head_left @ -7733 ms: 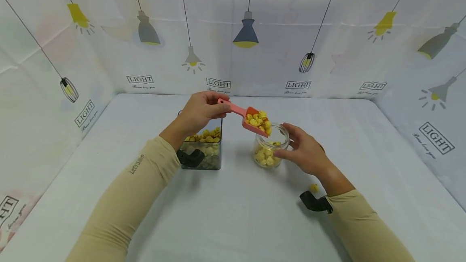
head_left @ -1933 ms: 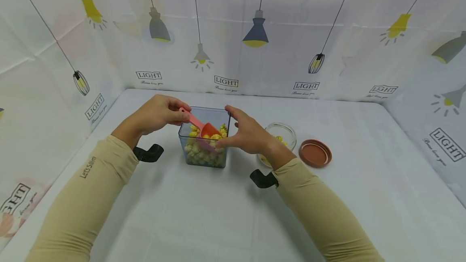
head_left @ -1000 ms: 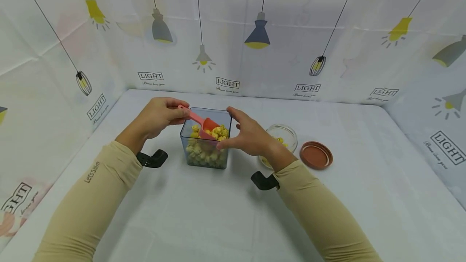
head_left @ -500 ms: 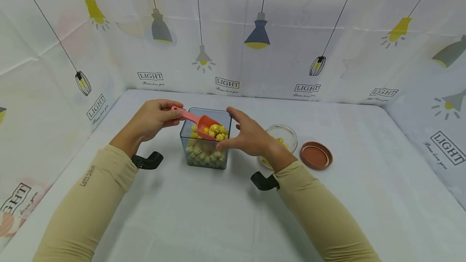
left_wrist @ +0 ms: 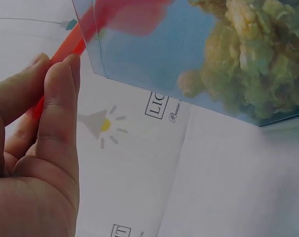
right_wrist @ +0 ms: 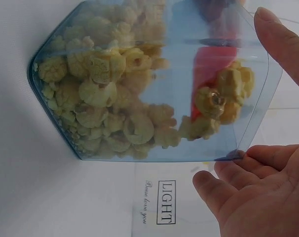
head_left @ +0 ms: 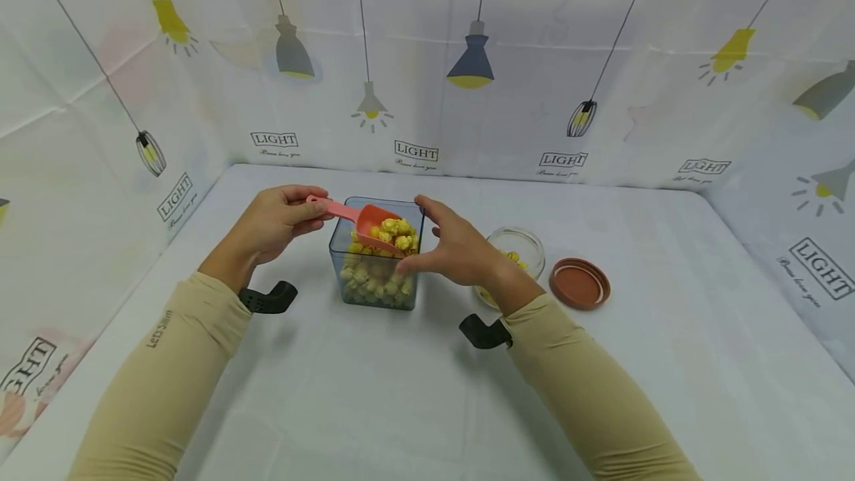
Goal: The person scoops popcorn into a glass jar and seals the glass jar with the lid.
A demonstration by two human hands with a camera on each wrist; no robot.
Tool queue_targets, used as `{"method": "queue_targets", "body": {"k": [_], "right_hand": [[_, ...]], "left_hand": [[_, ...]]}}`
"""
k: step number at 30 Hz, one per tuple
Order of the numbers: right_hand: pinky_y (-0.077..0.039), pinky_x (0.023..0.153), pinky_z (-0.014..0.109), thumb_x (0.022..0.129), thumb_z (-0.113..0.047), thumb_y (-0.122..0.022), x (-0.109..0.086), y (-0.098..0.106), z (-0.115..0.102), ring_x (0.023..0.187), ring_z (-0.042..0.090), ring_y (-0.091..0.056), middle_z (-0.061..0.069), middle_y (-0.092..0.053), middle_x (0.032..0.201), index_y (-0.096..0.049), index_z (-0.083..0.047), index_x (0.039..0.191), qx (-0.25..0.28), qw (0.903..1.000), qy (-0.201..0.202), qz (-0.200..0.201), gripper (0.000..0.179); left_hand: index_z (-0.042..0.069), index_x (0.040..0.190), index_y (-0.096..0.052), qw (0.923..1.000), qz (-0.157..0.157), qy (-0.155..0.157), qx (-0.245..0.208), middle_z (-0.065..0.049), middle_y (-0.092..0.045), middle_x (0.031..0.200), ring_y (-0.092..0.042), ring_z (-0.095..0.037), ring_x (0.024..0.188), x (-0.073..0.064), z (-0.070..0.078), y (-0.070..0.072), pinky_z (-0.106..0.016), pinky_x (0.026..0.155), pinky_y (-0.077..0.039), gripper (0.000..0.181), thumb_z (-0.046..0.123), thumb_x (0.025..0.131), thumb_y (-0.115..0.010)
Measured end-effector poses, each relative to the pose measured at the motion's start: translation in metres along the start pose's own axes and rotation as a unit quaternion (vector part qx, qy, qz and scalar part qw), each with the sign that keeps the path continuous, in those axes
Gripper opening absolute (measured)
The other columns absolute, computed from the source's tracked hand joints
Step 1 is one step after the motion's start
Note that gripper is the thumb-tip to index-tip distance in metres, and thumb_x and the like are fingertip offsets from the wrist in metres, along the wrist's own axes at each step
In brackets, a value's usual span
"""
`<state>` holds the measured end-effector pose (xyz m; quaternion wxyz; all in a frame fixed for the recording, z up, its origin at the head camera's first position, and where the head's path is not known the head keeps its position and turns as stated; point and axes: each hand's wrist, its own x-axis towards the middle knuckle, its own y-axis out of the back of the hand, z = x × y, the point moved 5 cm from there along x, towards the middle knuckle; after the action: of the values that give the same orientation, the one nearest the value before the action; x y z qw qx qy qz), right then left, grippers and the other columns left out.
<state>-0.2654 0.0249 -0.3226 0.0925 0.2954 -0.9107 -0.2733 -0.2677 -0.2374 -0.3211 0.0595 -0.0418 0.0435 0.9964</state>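
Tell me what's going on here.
A person's left hand holds a pink scoop carrying popcorn, at the mouth of a clear square container that holds more. The right hand grips that container's right side. Off to the right, an uncovered glass jar with some popcorn stands beside a reddish-brown lid.

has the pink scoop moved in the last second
Yes: judged against the clear bin in the head view, the pink scoop has shifted left and slightly up.
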Motion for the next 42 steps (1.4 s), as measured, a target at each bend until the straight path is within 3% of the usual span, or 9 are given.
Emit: {"method": "queue_targets", "body": {"k": [10, 22, 29, 42], "right_hand": [[-0.033, 0.114, 0.044, 0.081, -0.033, -0.085, 0.0, 0.0, 0.0, 0.144, 0.035, -0.033, 0.006, -0.018, 0.165, -0.017, -0.01, 0.16, -0.008, 1.0, -0.004, 0.001, 0.108], [-0.03, 0.115, 0.044, 0.082, -0.032, -0.085, 0.0, -0.001, 0.001, 0.146, 0.033, -0.029, 0.007, -0.017, 0.165, -0.016, -0.008, 0.16, 0.001, 1.0, 0.0, -0.001, 0.107], [-0.032, 0.114, 0.043, 0.081, -0.032, -0.085, 0.0, 0.0, 0.001, 0.145, 0.033, -0.031, 0.007, -0.018, 0.165, -0.017, -0.01, 0.16, -0.004, 0.9999, -0.009, 0.003, 0.107], [-0.031, 0.115, 0.044, 0.081, -0.033, -0.085, 0.0, 0.0, 0.001, 0.146, 0.031, -0.029, 0.006, -0.017, 0.165, -0.017, -0.009, 0.16, -0.002, 1.0, 0.002, 0.001, 0.108]], "left_hand": [[-0.011, 0.138, -0.047, 0.9998, 0.004, 0.002, -0.021, -0.008, -0.061, 0.114, -0.067, -0.009, 0.091, 0.002, -0.004, -0.004, -0.023, 0.086, -0.054, 0.042, 0.008, 0.102, -0.058], [-0.011, 0.14, -0.045, 0.9999, 0.003, 0.009, -0.014, -0.009, -0.06, 0.115, -0.067, -0.008, 0.096, -0.003, -0.009, 0.004, -0.022, 0.087, -0.053, 0.043, 0.01, 0.103, -0.057], [-0.01, 0.138, -0.047, 0.9993, 0.008, 0.008, -0.035, -0.006, -0.062, 0.111, -0.068, -0.01, 0.097, -0.004, -0.008, 0.008, -0.022, 0.086, -0.054, 0.042, 0.01, 0.103, -0.057], [-0.013, 0.137, -0.047, 0.9997, -0.008, -0.003, -0.023, -0.005, -0.063, 0.108, -0.067, -0.008, 0.089, -0.001, -0.004, -0.004, -0.022, 0.084, -0.055, 0.043, 0.007, 0.101, -0.059]]}}
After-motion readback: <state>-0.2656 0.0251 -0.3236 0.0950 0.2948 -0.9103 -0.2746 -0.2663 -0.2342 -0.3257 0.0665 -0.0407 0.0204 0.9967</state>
